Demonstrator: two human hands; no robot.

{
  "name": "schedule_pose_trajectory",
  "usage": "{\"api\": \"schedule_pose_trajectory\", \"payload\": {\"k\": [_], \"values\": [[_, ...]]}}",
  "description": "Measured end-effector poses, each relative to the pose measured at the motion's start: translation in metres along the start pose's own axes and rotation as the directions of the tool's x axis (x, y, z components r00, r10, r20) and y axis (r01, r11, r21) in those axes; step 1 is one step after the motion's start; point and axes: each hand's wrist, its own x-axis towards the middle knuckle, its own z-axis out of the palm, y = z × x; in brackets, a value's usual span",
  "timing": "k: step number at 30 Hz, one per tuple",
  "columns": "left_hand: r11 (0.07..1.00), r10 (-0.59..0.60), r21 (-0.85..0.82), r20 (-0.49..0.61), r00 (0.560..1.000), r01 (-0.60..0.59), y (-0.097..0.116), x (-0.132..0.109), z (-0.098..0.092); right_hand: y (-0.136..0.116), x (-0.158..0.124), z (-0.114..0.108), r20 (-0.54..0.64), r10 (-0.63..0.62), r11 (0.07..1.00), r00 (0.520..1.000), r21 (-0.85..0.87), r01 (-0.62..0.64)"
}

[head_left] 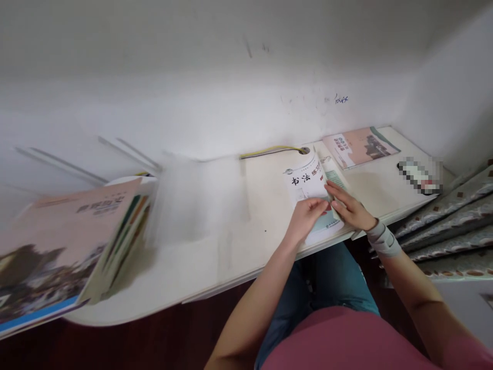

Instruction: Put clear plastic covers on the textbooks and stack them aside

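A calligraphy workbook (304, 181) with a white and pale-blue cover lies on the white desk (269, 185) in front of me, its cover bowed up along the right side. My left hand (308, 216) lies over the cover, thumb and fingers pinched together at its right edge. My right hand (351, 209), with a grey band on the wrist, rests against that same edge, fingers stretched out and thumb a little apart. A greenish printed page (334, 179) shows beside the cover. What lies under the fingertips is partly hidden.
Left, a stack of books (77, 221) under a pink cover stands close to the camera. A pink textbook (362, 146) lies at the back right, near a pixelated phone-like object (418, 176). A yellow cable (269, 150) enters a desk hole. Patterned folded fabric (454, 221) is at right.
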Motion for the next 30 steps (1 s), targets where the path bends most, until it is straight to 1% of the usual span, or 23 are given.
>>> {"api": "schedule_pose_trajectory", "payload": {"k": [2,3,5,7,10,13,17,20,23,25,27,28,29,30], "values": [[0.985,-0.073,-0.156,0.043,0.996,0.079,-0.005,0.002,0.002,0.0,-0.003,0.002,-0.013,0.023,1.0,1.0,0.013,-0.023],[0.973,-0.105,-0.201,0.063,0.992,0.116,-0.008,0.002,0.003,0.001,-0.005,0.002,-0.011,0.035,0.999,0.999,0.019,-0.034],[0.958,-0.153,-0.231,0.086,0.985,0.169,-0.013,0.001,0.005,0.004,-0.008,0.004,0.002,0.048,0.999,0.999,0.023,-0.048],[0.957,-0.178,-0.213,0.099,0.979,0.195,-0.016,0.001,0.008,0.007,-0.012,0.008,0.004,0.056,0.998,0.998,0.019,-0.056],[0.967,-0.179,-0.172,0.071,0.981,0.189,-0.021,0.0,0.01,0.01,-0.017,0.013,-0.057,0.066,0.998,0.996,0.009,-0.065],[0.974,-0.172,-0.14,0.031,0.985,0.175,-0.025,0.001,0.011,0.009,-0.021,0.013,-0.173,0.076,0.996,0.982,-0.042,-0.085],[0.989,-0.133,-0.069,-0.026,0.991,0.131,-0.032,0.002,0.013,-0.005,-0.023,0.005,-0.308,0.04,0.986,0.951,-0.142,-0.088],[0.994,-0.109,-0.03,-0.04,0.993,0.108,-0.037,0.004,0.016,-0.021,-0.022,0.001,-0.333,-0.014,0.969,0.943,-0.237,-0.07],[0.997,-0.074,-0.015,-0.032,0.997,0.073,-0.037,0.004,0.018,-0.034,-0.017,0.005,-0.288,-0.078,0.924,0.954,-0.38,-0.039],[0.999,-0.013,0.039,-0.017,1.0,0.014,-0.035,0.004,0.016,-0.036,-0.013,0.01,-0.217,-0.082,0.891,0.973,-0.452,-0.026],[0.98,0.083,0.184,-0.009,0.997,-0.079,-0.036,0.003,0.009,-0.031,-0.009,0.014,-0.159,-0.035,0.868,0.987,-0.494,-0.049],[0.946,0.146,0.295,-0.024,0.989,-0.133,-0.038,0.002,0.003,-0.026,-0.007,0.014,-0.152,0.003,0.857,0.988,-0.508,-0.08],[0.888,0.212,0.427,-0.052,0.976,-0.17,-0.042,0.001,-0.004,-0.019,-0.007,0.014,-0.159,0.043,0.846,0.986,-0.519,-0.12],[0.81,0.268,0.561,-0.092,0.959,-0.172,-0.047,0.0,-0.012,-0.012,-0.007,0.013,-0.176,0.082,0.836,0.981,-0.523,-0.164]]}}
